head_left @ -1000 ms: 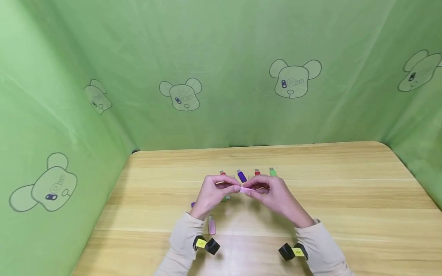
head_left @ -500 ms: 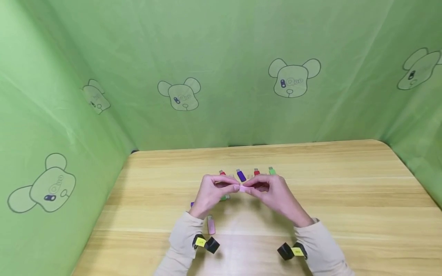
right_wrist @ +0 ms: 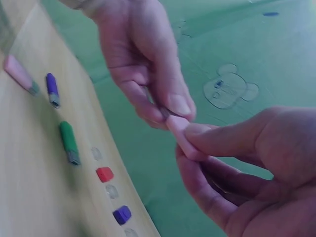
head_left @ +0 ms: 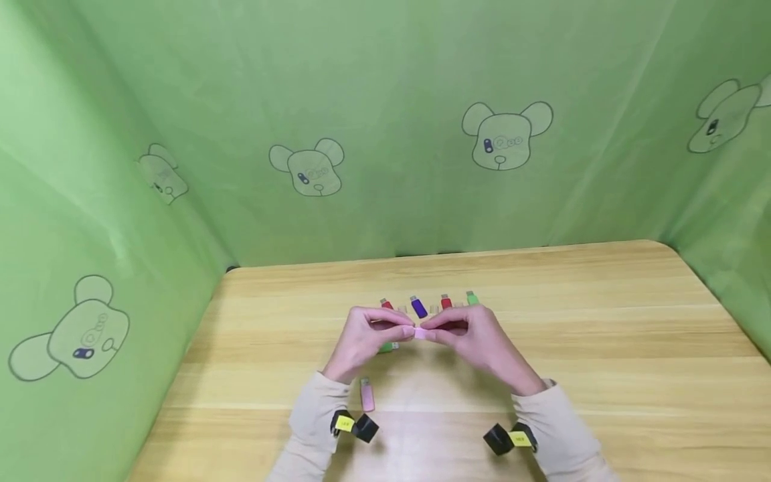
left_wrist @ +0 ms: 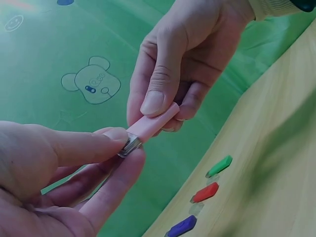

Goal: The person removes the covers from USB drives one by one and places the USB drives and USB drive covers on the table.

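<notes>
Both hands meet above the table, holding one pink USB flash drive [left_wrist: 153, 123] between them. My left hand [head_left: 367, 338] pinches its metal connector end [left_wrist: 130, 146] between thumb and finger; whether a clear cap covers that end cannot be made out. The pink body is pinched by my right hand [head_left: 476, 335], thumb on top and fingers beneath. Beyond the hands, a red drive [head_left: 387, 304], a purple drive [head_left: 418, 307], another red drive [head_left: 446, 302] and a green drive [head_left: 472, 298] lie in a row, with small clear pieces [head_left: 434, 309] between them.
On the wooden table [head_left: 632, 375], another green drive [right_wrist: 69, 142], a purple drive [right_wrist: 52, 90] and a second pink drive [head_left: 367, 395] lie near the left forearm. Green fabric walls [head_left: 391, 80] with printed bear heads stand behind the table and at both sides.
The hands keep their pinch on the pink drive and have barely moved. The head view has shifted slightly, and the purple drive by the left wrist has gone out of sight there.
</notes>
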Available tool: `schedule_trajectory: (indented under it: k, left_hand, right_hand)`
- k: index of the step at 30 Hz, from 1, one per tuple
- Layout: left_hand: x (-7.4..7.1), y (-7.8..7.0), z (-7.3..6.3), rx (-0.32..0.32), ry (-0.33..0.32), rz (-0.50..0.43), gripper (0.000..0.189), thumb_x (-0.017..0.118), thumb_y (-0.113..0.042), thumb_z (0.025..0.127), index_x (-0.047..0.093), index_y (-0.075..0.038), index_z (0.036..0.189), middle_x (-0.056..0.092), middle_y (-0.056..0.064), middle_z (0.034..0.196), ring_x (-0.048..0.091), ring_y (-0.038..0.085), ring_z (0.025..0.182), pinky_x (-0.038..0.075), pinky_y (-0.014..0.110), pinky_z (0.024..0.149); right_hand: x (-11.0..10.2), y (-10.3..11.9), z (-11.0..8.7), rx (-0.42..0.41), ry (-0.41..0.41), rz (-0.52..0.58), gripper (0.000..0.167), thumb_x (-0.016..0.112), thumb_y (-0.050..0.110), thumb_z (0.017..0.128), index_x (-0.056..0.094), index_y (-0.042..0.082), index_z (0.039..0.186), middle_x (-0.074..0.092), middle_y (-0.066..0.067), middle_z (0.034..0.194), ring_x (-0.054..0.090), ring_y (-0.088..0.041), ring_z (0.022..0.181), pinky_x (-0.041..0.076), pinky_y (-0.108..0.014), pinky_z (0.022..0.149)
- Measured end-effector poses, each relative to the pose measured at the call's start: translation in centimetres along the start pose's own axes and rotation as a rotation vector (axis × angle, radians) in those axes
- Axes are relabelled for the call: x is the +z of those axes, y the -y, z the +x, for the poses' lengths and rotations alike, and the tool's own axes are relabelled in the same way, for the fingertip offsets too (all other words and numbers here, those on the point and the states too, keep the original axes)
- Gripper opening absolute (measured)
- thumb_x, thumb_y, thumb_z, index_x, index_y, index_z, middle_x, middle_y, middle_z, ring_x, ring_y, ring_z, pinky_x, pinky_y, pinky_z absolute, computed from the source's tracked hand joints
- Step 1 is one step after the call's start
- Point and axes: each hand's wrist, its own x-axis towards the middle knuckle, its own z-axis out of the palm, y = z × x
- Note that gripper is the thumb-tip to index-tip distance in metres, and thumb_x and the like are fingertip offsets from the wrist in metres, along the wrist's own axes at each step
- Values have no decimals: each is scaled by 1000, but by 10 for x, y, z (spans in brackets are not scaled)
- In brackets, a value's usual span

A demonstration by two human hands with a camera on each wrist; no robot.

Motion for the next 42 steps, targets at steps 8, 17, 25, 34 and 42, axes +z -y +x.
schedule_trajectory:
  k: [8,17,25,34,42]
  left_hand:
    - [-1,-1,2,-1,-35,-31,24,79,-5,79,73,5,99,74,16,102,72,20,93,60,33,83]
    - [-6,-4,0,-22,10,-25,23,79,-5,78,73,5,97,75,14,98,73,23,90,61,35,81]
    - [-20,-5,0,-4,-53,1,26,79,-8,80,71,6,100,73,19,105,71,21,95,59,33,87]
    - [-84,-14,-12,-53,-271,-37,31,82,-8,76,71,6,102,75,15,98,74,22,87,60,36,86]
    - [-92,-16,-14,-62,-255,-29,32,81,-8,78,69,8,104,75,15,99,74,20,87,60,36,86]
  right_hand:
    - [2,1,1,-20,-43,0,15,78,16,81,77,17,97,75,-5,97,72,-13,84,59,-17,74]
    - [3,5,0,7,-12,5,15,78,15,82,77,18,97,75,-3,99,71,-12,84,59,-18,73]
    - [3,3,-2,17,-48,-4,13,78,18,82,77,18,95,75,-5,97,71,-13,83,59,-19,72]
    - [-16,-10,-2,24,-79,-26,28,71,14,89,70,10,117,72,-9,108,69,-20,93,57,-18,76]
    - [-8,-23,0,39,-25,-111,22,67,14,91,71,9,112,70,-12,113,66,-18,90,55,-19,75]
